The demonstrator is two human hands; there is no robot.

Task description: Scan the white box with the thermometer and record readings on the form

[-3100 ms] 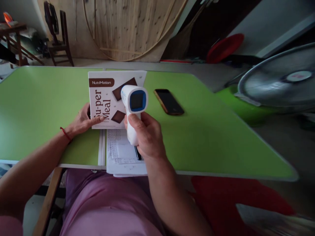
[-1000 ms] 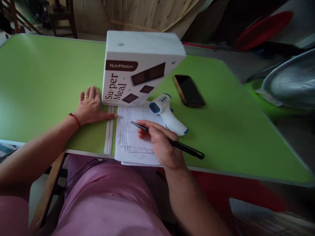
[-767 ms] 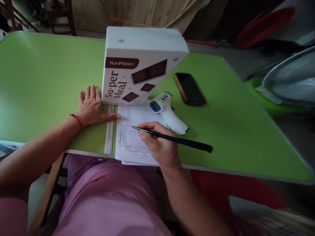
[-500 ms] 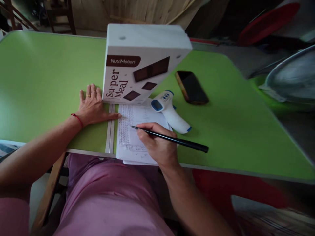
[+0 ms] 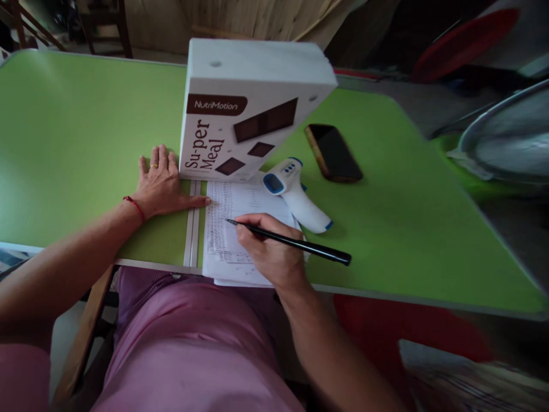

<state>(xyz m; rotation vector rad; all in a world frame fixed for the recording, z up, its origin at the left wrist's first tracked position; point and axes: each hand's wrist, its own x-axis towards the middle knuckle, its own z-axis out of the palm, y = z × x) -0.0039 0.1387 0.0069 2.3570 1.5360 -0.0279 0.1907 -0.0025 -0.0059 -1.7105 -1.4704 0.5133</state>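
Note:
Between the fingers of my right hand [image 5: 274,249] is a black pen [image 5: 306,246], its tip over the handwritten lines on the left part of the white papers [image 5: 240,273]. Whether the tip touches the sheet I cannot tell. My left hand [image 5: 160,186] lies flat with fingers spread on the green table [image 5: 86,131], the thumb reaching onto the left edge of the papers. Just behind them stands a white NutriMotion box [image 5: 206,131], upright. A white and blue infrared thermometer [image 5: 300,203] rests at the papers' right side, partly over them.
A phone [image 5: 334,151] in a brown-edged case lies right of the box. A metal strip [image 5: 192,229] crosses the table beside the papers. Beyond the table's right edge is a basin-like container [image 5: 510,134]. Chairs [image 5: 105,26] and a red round object [image 5: 467,43] stand behind.
The pen has tilted slightly, its rear end moving left and down a little, and my right hand has shifted slightly left. My left hand stays in place.

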